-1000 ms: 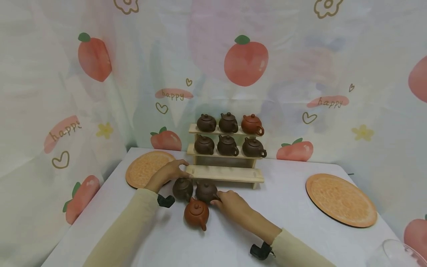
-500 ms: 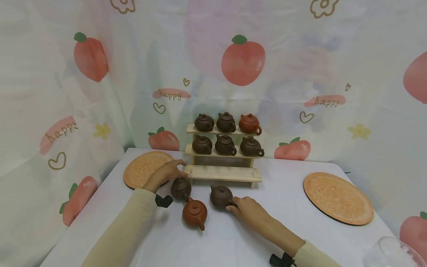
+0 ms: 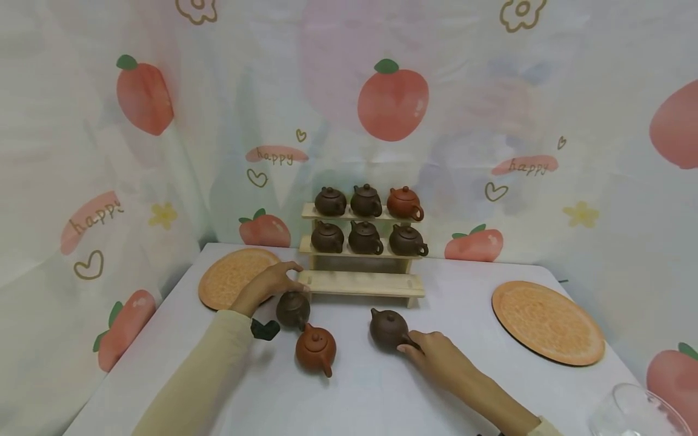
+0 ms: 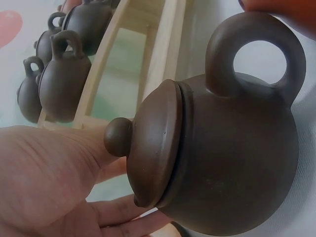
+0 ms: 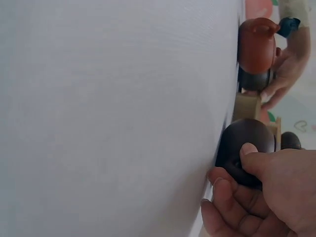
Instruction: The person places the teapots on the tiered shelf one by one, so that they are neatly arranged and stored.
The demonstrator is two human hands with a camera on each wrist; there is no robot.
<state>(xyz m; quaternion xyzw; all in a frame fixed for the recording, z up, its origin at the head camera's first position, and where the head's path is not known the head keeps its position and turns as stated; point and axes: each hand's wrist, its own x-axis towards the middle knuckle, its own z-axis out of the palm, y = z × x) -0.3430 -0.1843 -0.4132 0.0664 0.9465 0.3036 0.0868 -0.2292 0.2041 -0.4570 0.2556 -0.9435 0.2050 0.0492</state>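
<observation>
The dark pot [image 3: 388, 329] now sits alone on the bench [image 3: 469, 387], mid-bench in front of the rack's bottom shelf, well right of where it was a second ago, when it touched the other two pots. The right hand [image 3: 438, 357] has slid it right and toward the near edge. Its fingers [image 5: 232, 195] and thumb curl round the pot's handle side, so it grips it; the spout points left. It is off the shelf and apart from the group, so the pull-out step looks about done.

The left hand [image 3: 268, 284] has not moved. It holds the second dark pot [image 3: 292, 309] near the rack's left end, fingers curled over the lid side; the wrist view shows the palm against the lid knob [image 4: 117, 137]. This pot stays put.

The red pot [image 3: 315, 349] stands just in front of the second dark pot, untouched, same spot as before.

The rack [image 3: 361, 283] stands at the bench's far edge: the bottom shelf is bare, the middle shelf has three dark pots, the top has two dark and one red. There is an orange mat [image 3: 231, 284] at the far left corner, another mat [image 3: 547, 322] on the right side, and a glass [image 3: 635, 415] at the near right corner.
</observation>
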